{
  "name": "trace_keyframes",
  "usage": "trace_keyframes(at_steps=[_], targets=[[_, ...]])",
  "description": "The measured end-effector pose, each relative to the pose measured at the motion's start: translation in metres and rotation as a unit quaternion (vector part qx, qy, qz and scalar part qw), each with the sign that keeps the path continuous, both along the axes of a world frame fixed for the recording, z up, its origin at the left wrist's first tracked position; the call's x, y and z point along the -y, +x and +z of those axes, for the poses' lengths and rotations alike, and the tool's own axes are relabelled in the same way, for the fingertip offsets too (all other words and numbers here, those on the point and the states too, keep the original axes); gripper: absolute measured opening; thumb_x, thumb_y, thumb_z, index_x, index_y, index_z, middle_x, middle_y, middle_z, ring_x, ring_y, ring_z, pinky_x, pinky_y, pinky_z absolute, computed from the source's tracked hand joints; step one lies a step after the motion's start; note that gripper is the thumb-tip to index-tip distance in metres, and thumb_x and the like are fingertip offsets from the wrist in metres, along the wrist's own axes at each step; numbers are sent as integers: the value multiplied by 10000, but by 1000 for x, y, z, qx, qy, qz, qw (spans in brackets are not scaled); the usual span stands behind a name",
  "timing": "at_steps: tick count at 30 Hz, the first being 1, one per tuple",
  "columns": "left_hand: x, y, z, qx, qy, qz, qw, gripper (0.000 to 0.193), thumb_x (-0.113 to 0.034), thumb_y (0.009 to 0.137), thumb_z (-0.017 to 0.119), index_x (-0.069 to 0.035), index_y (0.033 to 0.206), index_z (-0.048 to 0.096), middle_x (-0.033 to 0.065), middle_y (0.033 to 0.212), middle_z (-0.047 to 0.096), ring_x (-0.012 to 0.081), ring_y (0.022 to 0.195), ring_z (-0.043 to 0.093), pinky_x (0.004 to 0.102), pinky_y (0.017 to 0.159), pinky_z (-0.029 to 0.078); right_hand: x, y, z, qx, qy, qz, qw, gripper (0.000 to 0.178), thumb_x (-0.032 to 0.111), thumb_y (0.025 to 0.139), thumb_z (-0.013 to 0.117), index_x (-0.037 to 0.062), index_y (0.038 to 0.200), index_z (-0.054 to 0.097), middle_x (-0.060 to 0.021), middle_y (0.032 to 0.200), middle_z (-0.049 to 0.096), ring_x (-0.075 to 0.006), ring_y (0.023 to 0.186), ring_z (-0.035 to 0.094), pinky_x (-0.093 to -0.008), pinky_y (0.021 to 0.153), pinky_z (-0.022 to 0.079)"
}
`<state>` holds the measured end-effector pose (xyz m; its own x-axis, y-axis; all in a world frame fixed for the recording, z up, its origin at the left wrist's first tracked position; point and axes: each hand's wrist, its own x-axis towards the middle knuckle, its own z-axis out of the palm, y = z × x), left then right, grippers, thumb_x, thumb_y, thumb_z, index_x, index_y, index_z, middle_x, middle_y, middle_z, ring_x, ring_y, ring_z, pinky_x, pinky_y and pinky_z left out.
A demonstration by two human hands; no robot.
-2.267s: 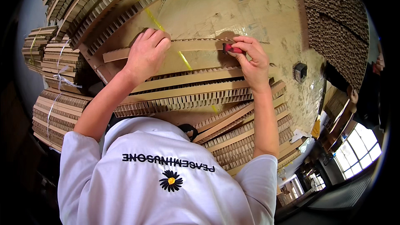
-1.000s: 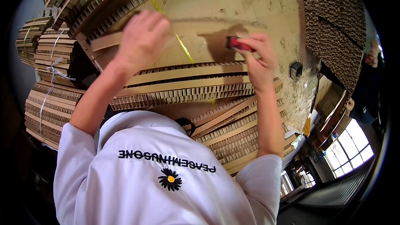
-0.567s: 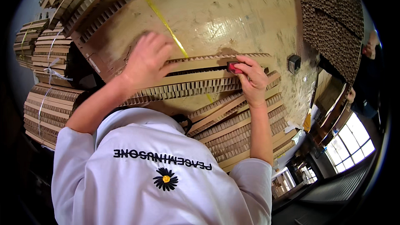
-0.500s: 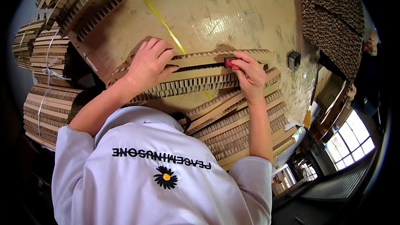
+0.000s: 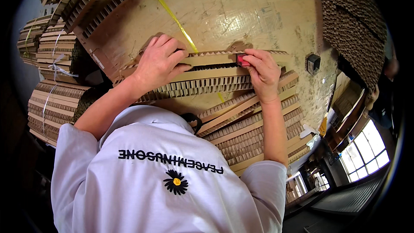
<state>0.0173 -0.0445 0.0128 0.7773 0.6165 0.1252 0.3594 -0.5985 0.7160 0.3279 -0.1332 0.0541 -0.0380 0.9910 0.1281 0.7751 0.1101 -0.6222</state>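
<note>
A narrow honeycomb cardboard strip (image 5: 211, 59) lies across the table in front of me. My left hand (image 5: 161, 59) grips it toward its left end, fingers bent over the far side and thumb on the near side. Between the thumb and fingers of my right hand (image 5: 264, 71) is a small red-and-black block (image 5: 241, 59), held against the strip's flat face; its underside is hidden. Nearer to me, beyond a dark gap, lies a second honeycomb cardboard strip (image 5: 202, 87) with its cells showing.
More honeycomb strips (image 5: 241, 136) are piled at the near right. A small black box (image 5: 313, 64) sits on the table (image 5: 224, 21). Tied bundles (image 5: 56, 108) stand at left, with a brown honeycomb stack (image 5: 351, 21) at far right. Part of another person shows at the right rim.
The view has shifted slightly, so the scene sits a little farther right. My right hand has tilted the red-and-black block a little against the strip; my left hand keeps its hold.
</note>
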Motion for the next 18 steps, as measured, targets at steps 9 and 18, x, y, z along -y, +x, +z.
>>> trace_keyframes(at_steps=[9,18], targets=[[-2,0,5,-7,-14,-10,1000,422,-192,705,868,-69,1039,640,80,1067,600,316,1004,572,447,865,471,-1,7,-5,35,-10,20,999,294,-7,684,822,136,928,743,-26,888,620,-250,818,625,-368,671,502],[4,2,3,-14,3,-3,1000,372,-158,750,832,-58,1041,623,99,1059,596,322,957,590,429,809,496,-6,10,-7,37,-34,33,998,225,55,743,815,164,925,740,6,845,598,-207,769,603,-332,662,387]])
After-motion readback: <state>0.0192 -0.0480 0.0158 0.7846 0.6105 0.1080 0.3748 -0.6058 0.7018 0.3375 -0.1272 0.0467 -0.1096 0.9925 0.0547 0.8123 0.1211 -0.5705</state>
